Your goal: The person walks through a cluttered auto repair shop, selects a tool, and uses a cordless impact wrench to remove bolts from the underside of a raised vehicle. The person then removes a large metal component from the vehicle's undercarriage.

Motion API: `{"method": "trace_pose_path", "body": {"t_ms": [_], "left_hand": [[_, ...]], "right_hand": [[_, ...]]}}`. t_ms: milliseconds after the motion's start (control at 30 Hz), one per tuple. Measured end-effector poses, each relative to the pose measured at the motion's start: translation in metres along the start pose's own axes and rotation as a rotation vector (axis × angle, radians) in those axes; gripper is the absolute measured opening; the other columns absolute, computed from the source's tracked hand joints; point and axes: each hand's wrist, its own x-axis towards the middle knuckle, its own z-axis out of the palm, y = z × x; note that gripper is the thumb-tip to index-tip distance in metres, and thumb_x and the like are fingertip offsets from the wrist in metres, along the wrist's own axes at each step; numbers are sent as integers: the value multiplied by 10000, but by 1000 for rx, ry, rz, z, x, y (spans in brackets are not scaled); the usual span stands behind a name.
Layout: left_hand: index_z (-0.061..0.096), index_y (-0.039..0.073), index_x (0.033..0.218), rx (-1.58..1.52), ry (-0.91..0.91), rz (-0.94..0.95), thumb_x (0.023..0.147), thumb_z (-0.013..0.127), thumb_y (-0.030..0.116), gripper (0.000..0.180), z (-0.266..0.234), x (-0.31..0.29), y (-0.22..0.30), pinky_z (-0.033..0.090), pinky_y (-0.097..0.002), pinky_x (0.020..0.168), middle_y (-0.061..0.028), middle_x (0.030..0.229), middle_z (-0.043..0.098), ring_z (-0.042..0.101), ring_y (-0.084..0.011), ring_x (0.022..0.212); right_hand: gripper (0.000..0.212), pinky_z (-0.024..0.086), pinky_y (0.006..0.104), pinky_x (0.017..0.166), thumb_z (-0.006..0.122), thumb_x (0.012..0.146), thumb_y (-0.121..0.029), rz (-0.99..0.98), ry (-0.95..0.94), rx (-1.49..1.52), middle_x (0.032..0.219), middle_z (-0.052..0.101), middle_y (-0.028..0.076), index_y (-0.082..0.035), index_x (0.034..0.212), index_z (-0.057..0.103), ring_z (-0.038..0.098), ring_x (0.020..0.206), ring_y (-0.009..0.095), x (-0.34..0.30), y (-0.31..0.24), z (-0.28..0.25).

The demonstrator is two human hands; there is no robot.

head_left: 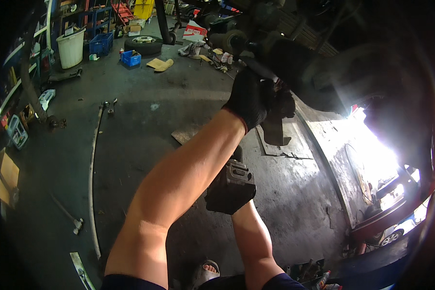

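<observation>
My left hand (249, 96), in a black knit glove, is raised to a dark part under the vehicle (299, 63). Its fingers look closed, but what lies in them is lost in shadow. Just right of it hangs a dark flat bracket-like piece (274, 130). Below my left forearm, the battery end of a cordless power tool (232, 186) faces me, held up off the floor. My right forearm (253, 232) runs up behind that battery. The right hand itself is hidden by the tool and the left arm, apparently gripping the tool's handle.
A long metal bar (93, 179) and a hammer (72, 217) lie on the floor at left. Farther back are a tire (143, 46), a blue crate (131, 58) and a white bin (71, 49). The dark vehicle underside fills the upper right; a flat sheet (285, 145) lies beneath.
</observation>
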Motion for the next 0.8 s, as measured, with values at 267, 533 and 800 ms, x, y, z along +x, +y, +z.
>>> {"method": "trace_pose_path", "body": {"t_ms": [267,533,800], "left_hand": [[626,40,1177,1712,5,713,875,645,69,304,-9,-10,-3,539,-368,839,-117,1110,677,643,-259,994],[676,118,1077,674,238,60,928,623,290,234,-84,-60,84,440,-298,593,-18,949,655,558,-129,730],[665,71,1181,1058,166,-344,933,712,219,293,-161,-127,85,464,-256,653,8,934,664,554,-80,746]], "right_hand": [[297,457,355,510,584,974,-413,75,-8,-29,640,525,-8,-176,796,589,545,563,185,-14,8,-11],[298,455,355,509,582,974,-413,102,-4,-38,637,523,-10,-177,792,589,544,563,184,-10,13,-11],[299,453,355,509,580,973,-412,201,-12,-166,634,521,-11,-178,788,590,543,563,183,47,27,-30]]}}
